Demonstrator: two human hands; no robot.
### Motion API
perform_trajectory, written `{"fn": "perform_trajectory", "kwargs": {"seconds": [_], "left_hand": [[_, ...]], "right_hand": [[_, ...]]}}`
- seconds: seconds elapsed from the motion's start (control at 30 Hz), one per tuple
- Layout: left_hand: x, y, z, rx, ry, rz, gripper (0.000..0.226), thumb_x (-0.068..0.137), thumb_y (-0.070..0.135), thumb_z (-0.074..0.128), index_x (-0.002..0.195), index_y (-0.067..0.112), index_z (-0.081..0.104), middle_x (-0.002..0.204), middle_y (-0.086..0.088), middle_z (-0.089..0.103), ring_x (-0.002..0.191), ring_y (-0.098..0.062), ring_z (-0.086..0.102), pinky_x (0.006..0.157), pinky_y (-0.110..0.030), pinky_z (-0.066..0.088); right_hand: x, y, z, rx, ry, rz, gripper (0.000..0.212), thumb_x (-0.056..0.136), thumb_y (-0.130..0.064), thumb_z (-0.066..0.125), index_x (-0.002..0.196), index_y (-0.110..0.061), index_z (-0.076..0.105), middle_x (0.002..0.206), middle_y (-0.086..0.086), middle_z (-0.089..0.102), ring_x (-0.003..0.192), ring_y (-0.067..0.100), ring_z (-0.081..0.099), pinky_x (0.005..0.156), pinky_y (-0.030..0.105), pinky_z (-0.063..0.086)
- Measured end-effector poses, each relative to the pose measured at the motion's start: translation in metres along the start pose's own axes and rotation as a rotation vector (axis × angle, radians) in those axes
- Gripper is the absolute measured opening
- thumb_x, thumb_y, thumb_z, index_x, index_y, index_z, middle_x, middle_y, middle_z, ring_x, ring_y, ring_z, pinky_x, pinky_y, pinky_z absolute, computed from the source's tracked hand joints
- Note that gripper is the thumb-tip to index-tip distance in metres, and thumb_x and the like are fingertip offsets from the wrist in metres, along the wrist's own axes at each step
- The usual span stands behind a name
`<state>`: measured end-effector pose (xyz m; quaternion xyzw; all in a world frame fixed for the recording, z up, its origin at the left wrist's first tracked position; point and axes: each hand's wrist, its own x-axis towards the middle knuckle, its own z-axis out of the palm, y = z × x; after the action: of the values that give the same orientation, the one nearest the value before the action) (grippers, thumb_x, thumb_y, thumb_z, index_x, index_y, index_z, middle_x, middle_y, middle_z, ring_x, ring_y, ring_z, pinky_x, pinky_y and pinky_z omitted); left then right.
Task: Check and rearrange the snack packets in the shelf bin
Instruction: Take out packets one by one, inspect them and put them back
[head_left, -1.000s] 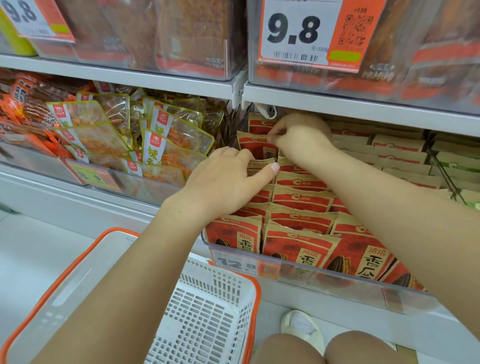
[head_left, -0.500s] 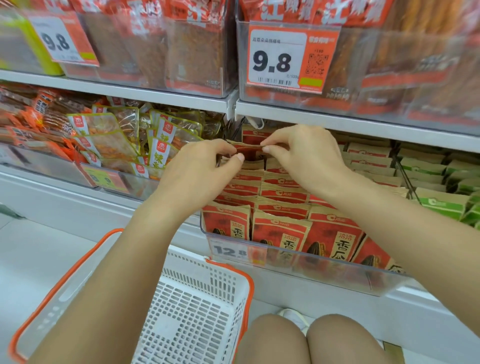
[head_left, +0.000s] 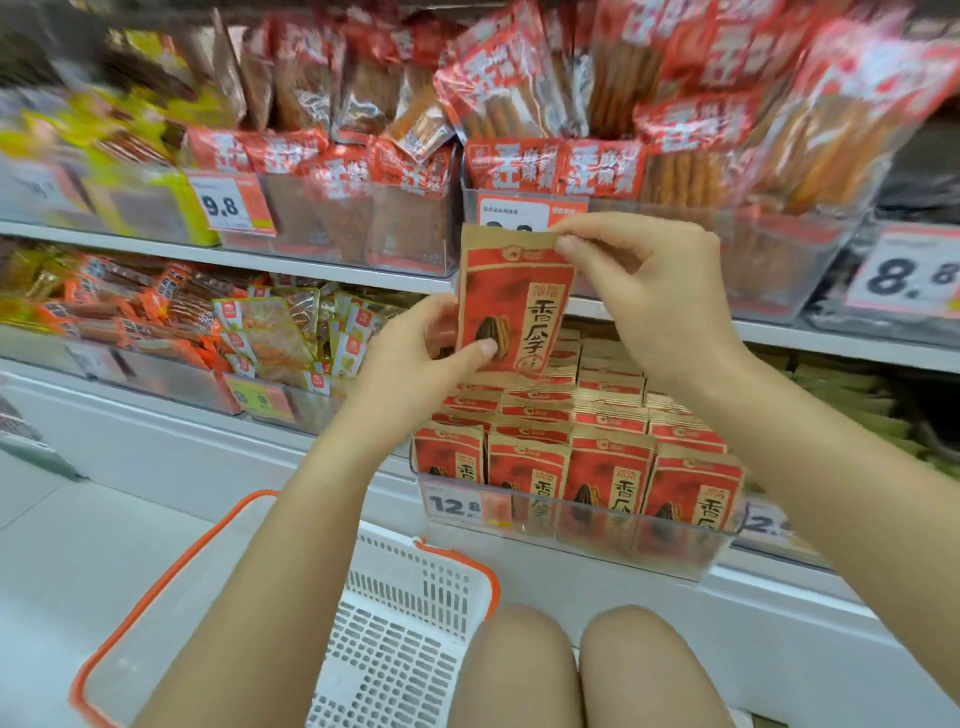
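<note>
Bin (head_left: 571, 540) holds packets (head_left: 608, 483) (one (head_left: 511, 306) lifted out).

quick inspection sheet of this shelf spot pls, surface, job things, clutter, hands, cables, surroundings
surface: white metal shelf bearing a clear plastic bin with a 12.8 price tag.
job's things: one red and kraft-paper sunflower seed packet held upright above the bin; matching seed packets in rows standing inside it.
clutter: white plastic basket with orange rim on the floor below the shelf.
grippers: left hand pinches the held packet's lower left edge; right hand pinches its top right corner.
cables: nothing seen.
surroundings: upper shelf of red spicy-strip bags, blurred; clear yellow-edged packets in the bin to the left; person's bare knees below.
</note>
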<state>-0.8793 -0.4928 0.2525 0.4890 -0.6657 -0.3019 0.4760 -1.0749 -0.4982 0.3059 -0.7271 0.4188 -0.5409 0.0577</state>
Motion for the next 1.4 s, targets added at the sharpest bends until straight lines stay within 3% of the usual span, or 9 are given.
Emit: {"fn": "perform_trajectory", "kwargs": {"seconds": [0.07, 0.17, 0.3, 0.4, 0.47, 0.57, 0.7, 0.87, 1.4], "left_hand": [[-0.016, 0.006, 0.004, -0.087, -0.009, 0.011, 0.023, 0.085, 0.014, 0.076, 0.101, 0.027, 0.066, 0.101, 0.009, 0.074, 0.099, -0.009, 0.070, 0.089, -0.032, 0.055], [-0.047, 0.009, 0.018, -0.246, 0.019, -0.041, 0.022, 0.084, 0.015, 0.076, 0.100, 0.028, 0.068, 0.100, 0.008, 0.076, 0.098, -0.011, 0.071, 0.085, -0.028, 0.056], [-0.091, 0.003, 0.049, -0.472, 0.060, -0.242, 0.034, 0.076, 0.031, 0.071, 0.107, 0.017, 0.070, 0.097, -0.001, 0.077, 0.089, -0.014, 0.073, 0.075, -0.028, 0.059], [-0.115, -0.004, 0.064, -0.538, 0.056, -0.376, 0.043, 0.076, 0.033, 0.076, 0.113, 0.012, 0.069, 0.095, -0.003, 0.077, 0.083, -0.013, 0.073, 0.074, -0.031, 0.059], [-0.127, -0.008, 0.068, -0.561, 0.065, -0.413, 0.038, 0.076, 0.033, 0.075, 0.109, 0.014, 0.071, 0.092, -0.002, 0.078, 0.079, -0.010, 0.072, 0.071, -0.029, 0.058], [-0.145, -0.008, 0.073, -0.639, 0.111, -0.435, 0.036, 0.075, 0.030, 0.067, 0.106, 0.012, 0.072, 0.086, -0.001, 0.077, 0.073, -0.008, 0.071, 0.062, -0.021, 0.055], [-0.169, -0.006, 0.084, -0.714, 0.140, -0.465, 0.041, 0.077, 0.031, 0.066, 0.111, 0.008, 0.072, 0.095, -0.008, 0.077, 0.080, -0.013, 0.073, 0.064, -0.022, 0.055], [-0.181, -0.004, 0.091, -0.726, 0.107, -0.490, 0.037, 0.085, 0.034, 0.057, 0.108, 0.011, 0.074, 0.098, -0.006, 0.077, 0.084, -0.011, 0.073, 0.065, -0.018, 0.053], [-0.189, -0.007, 0.094, -0.685, 0.148, -0.475, 0.039, 0.087, 0.035, 0.055, 0.107, 0.008, 0.075, 0.097, -0.008, 0.077, 0.083, -0.012, 0.073, 0.067, -0.021, 0.055]], "right_hand": [[-0.008, -0.007, -0.010, 0.079, -0.018, 0.044, 0.020, 0.092, -0.025, 0.062, 0.109, -0.019, 0.071, 0.096, -0.008, 0.073, 0.091, 0.007, 0.068, 0.084, 0.035, 0.055], [-0.032, -0.015, -0.022, 0.235, -0.064, 0.216, 0.032, 0.090, -0.028, 0.066, 0.122, -0.026, 0.061, 0.096, -0.007, 0.073, 0.093, 0.003, 0.068, 0.084, 0.025, 0.054], [-0.092, -0.010, -0.020, 0.460, -0.102, 0.538, 0.026, 0.089, -0.029, 0.063, 0.114, -0.024, 0.062, 0.084, -0.011, 0.074, 0.084, 0.001, 0.069, 0.074, 0.022, 0.057], [-0.134, -0.008, -0.015, 0.598, -0.142, 0.746, 0.034, 0.081, -0.039, 0.058, 0.110, -0.022, 0.067, 0.092, -0.006, 0.075, 0.082, 0.003, 0.070, 0.063, 0.016, 0.054], [-0.155, -0.009, -0.012, 0.657, -0.169, 0.812, 0.039, 0.077, -0.042, 0.056, 0.108, -0.022, 0.069, 0.094, -0.003, 0.076, 0.085, 0.009, 0.072, 0.064, 0.016, 0.053], [-0.179, -0.011, -0.011, 0.705, -0.205, 0.864, 0.039, 0.078, -0.040, 0.056, 0.108, -0.019, 0.070, 0.099, 0.001, 0.075, 0.092, 0.015, 0.071, 0.073, 0.023, 0.054], [-0.205, -0.018, -0.013, 0.826, -0.143, 0.942, 0.036, 0.081, -0.029, 0.056, 0.111, -0.014, 0.069, 0.100, 0.006, 0.075, 0.093, 0.019, 0.072, 0.073, 0.024, 0.056], [-0.223, -0.023, -0.013, 0.823, -0.023, 1.017, 0.035, 0.082, -0.031, 0.056, 0.108, -0.014, 0.071, 0.099, 0.007, 0.075, 0.091, 0.019, 0.072, 0.072, 0.022, 0.057], [-0.227, -0.027, -0.011, 0.843, -0.032, 1.016, 0.029, 0.085, -0.029, 0.055, 0.104, -0.016, 0.073, 0.097, 0.008, 0.075, 0.091, 0.019, 0.072, 0.074, 0.024, 0.057]]}}
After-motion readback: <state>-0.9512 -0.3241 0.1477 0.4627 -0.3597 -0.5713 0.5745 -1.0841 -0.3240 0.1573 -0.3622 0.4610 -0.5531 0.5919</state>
